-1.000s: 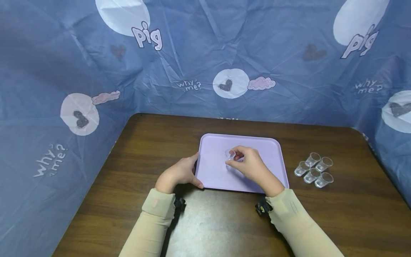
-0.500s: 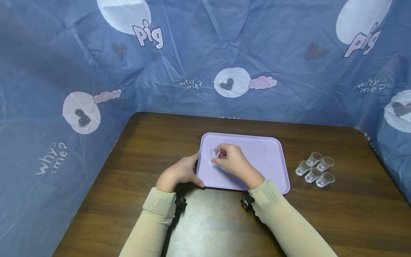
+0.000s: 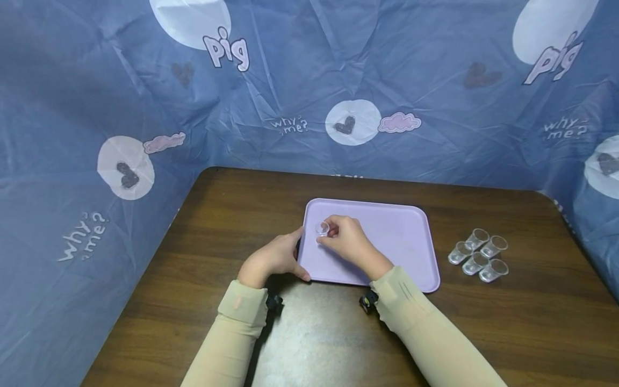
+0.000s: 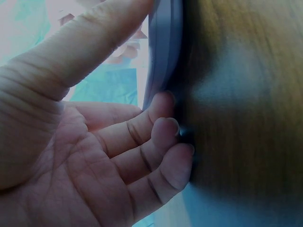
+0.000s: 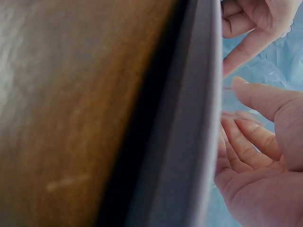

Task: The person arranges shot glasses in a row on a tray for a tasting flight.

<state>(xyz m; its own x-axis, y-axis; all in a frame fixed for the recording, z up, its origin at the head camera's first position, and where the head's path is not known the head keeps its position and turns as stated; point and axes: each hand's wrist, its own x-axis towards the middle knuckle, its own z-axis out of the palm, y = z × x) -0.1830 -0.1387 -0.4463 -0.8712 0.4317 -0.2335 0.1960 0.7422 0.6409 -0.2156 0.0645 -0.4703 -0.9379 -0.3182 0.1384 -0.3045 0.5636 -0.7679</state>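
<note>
Right hand point(image 3: 350, 239): thumb and fingertips pinch a small, clear, thin-walled cup with a round rim point(image 3: 322, 229) above the left part of a pale lilac rectangular tray point(image 3: 387, 236); contact between cup base and tray cannot be told. Tray surface smooth and matt, corners rounded, rim low and raised. Left hand point(image 3: 273, 257): thumb and fingers spread wide, resting against the tray's left edge and near left corner. To the right of the tray, well apart from it, five matching transparent cups point(image 3: 475, 262) stand in a close cluster, rims up, tapering to narrower bases. Surface: dark brown wood-grain table point(image 3: 203, 258), rounded far corners, glossy pale reflection at the near side. Surround: wrinkled blue fabric backdrop point(image 3: 290, 75) printed with white ovals, dark hearts, pink clouds and the words "pig" and "why me?". Pale beige sleeves point(image 3: 242, 309), cuffs folded; small black devices point(image 3: 274, 303) at both wrists.
</note>
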